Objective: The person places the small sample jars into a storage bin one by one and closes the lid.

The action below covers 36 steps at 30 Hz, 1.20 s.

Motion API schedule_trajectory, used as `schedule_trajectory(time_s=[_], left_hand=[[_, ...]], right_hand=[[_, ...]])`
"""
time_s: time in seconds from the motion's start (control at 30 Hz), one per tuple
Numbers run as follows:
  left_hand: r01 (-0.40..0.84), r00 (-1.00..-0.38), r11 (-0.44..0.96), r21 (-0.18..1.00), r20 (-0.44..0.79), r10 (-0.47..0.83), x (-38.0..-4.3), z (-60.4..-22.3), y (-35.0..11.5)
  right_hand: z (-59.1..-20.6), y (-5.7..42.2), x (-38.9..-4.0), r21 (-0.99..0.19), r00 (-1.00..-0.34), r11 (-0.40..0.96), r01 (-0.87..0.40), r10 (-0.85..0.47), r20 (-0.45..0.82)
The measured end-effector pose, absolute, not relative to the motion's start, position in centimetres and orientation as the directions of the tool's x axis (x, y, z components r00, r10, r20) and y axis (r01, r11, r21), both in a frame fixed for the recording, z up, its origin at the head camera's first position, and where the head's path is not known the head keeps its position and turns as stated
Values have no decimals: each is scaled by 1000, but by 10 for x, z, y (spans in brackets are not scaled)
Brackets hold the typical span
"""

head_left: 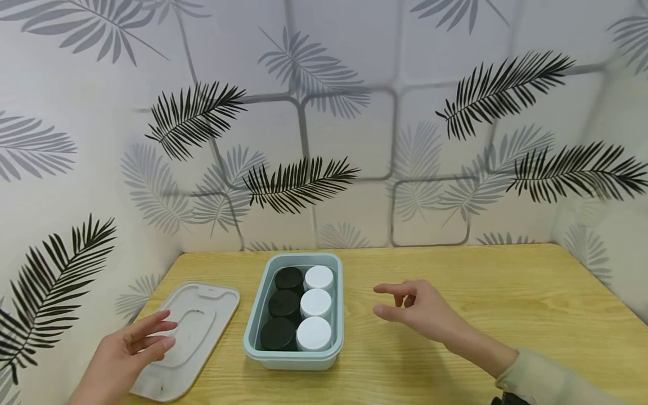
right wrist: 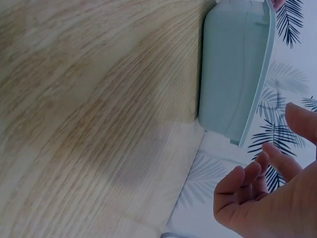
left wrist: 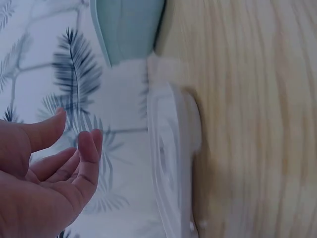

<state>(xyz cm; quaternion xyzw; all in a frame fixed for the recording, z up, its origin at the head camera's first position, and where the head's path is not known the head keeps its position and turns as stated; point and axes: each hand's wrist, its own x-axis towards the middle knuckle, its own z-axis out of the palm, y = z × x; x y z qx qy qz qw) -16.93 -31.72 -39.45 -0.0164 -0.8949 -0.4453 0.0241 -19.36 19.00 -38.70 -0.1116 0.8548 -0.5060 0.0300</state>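
A pale teal plastic box [head_left: 295, 356] stands on the wooden table [head_left: 455, 292], holding three black-lidded jars [head_left: 284, 304] in its left row and three white-lidded jars [head_left: 316, 304] in its right row. Its translucent lid [head_left: 194, 332] lies flat to the left. My left hand [head_left: 134, 349] hovers over the lid's near part, fingers relaxed, holding nothing. My right hand [head_left: 412, 308] hangs open to the right of the box, apart from it. The left wrist view shows the lid [left wrist: 173, 163] edge-on and the box [left wrist: 126, 27]. The right wrist view shows the box's side wall [right wrist: 233, 69].
Leaf-patterned walls [head_left: 324, 124] close in the table at the back and on both sides. Bare tabletop stretches to the right of the box and in front of it.
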Motion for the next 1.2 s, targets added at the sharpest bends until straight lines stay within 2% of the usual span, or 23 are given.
schedule_trajectory(time_s=[0.23, 0.4, 0.67, 0.83, 1.0, 1.2], left_hand=[[-22, -992, 792, 610, 88, -95, -178, -400, -361], [-87, -985, 842, 532, 82, -153, -184, -407, -380], [-176, -977, 861, 478, 20, -211, -191, -421, -397], [-153, -982, 885, 440, 31, -185, -195, -428, -404], [-177, -984, 882, 437, -61, -167, -199, -430, -407], [-156, -987, 885, 440, -91, -128, -198, -430, -407]], right_hand=[[-393, 201, -195, -883, -971, 442, -158, -234, 57], [-396, 208, -194, -894, -966, 423, -146, -257, 35], [-402, 215, -192, -913, -962, 397, -94, -272, -19], [-405, 216, -192, -927, -956, 364, -92, -292, -20], [-406, 214, -191, -937, -949, 332, -110, -314, 0], [-405, 211, -190, -941, -946, 320, -108, -326, -2]])
